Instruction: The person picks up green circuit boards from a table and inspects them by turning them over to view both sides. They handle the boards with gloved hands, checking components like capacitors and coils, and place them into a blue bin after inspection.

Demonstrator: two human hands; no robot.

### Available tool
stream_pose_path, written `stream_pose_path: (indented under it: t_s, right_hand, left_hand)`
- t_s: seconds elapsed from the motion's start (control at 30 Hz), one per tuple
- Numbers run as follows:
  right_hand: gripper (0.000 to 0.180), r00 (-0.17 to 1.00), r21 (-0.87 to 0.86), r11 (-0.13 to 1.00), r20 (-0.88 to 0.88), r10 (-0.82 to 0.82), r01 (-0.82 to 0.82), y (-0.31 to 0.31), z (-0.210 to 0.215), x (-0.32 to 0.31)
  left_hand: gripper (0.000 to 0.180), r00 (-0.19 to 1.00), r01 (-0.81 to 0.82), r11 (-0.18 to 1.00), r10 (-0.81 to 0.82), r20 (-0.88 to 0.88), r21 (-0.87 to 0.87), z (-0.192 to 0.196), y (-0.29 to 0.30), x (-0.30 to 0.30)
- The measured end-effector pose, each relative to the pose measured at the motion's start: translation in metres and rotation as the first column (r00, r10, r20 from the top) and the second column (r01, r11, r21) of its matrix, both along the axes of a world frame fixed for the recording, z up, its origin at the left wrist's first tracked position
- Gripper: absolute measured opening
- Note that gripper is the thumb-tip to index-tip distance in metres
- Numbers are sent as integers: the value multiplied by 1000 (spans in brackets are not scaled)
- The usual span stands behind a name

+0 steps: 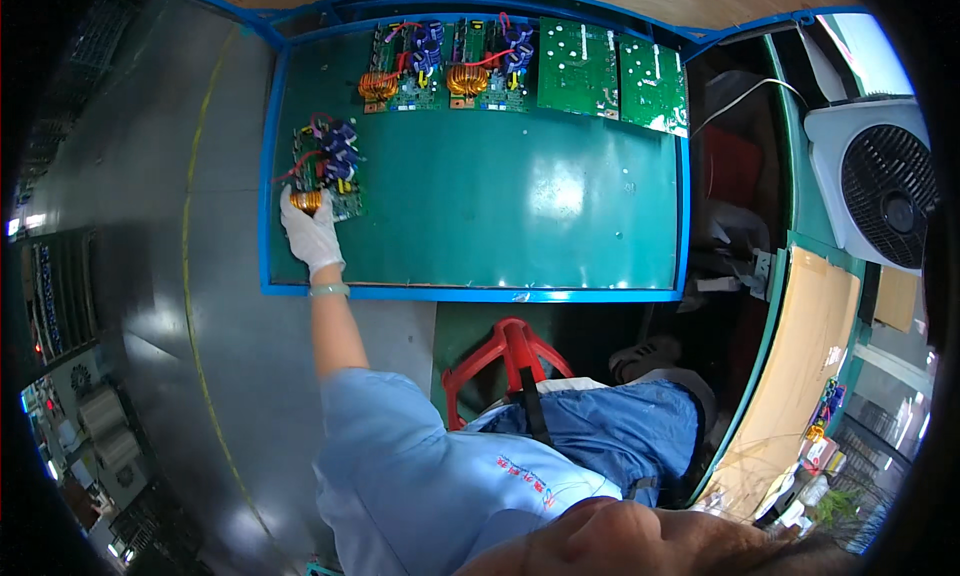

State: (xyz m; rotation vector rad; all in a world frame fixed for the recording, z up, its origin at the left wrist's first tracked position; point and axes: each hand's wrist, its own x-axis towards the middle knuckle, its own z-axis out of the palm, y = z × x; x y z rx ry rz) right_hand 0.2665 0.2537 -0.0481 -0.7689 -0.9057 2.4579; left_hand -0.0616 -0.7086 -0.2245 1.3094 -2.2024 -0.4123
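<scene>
Board (342, 166) at 9 o'clock on the table (450, 206), my left hand (308, 216) clamped on its coil (305, 202) (likely the sturdiest hold). Right hand out of view; can't tell. Other boards (578, 71) rowed at 12 o'clock, presumably saving room.

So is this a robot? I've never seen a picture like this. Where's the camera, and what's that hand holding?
No robot here, just a person in a light blue shirt. The camera sits on their head, looking down; its very wide lens bends straight edges. The left hand, in a white glove, has its fingers around the orange coil of a circuit board. The right hand is out of view. On the green tabletop, along the far edge, are two boards crowded with parts and two flat green boards.
</scene>
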Motion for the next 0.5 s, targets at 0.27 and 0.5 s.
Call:
stream_pose_path:
  t_s: [0.27, 0.5]
  right_hand:
    - [38, 732, 757, -99, 578, -359, -646, -26, 1, -16]
    - [41, 463, -194, -517, 267, -845, -833, -114, 28, -54]
  left_hand:
    - [75, 995, -98, 983, 97, 14, 154, -13, -87, -96]
    - [74, 997, 18, 990, -6, -83, 140, -12, -111, -160]
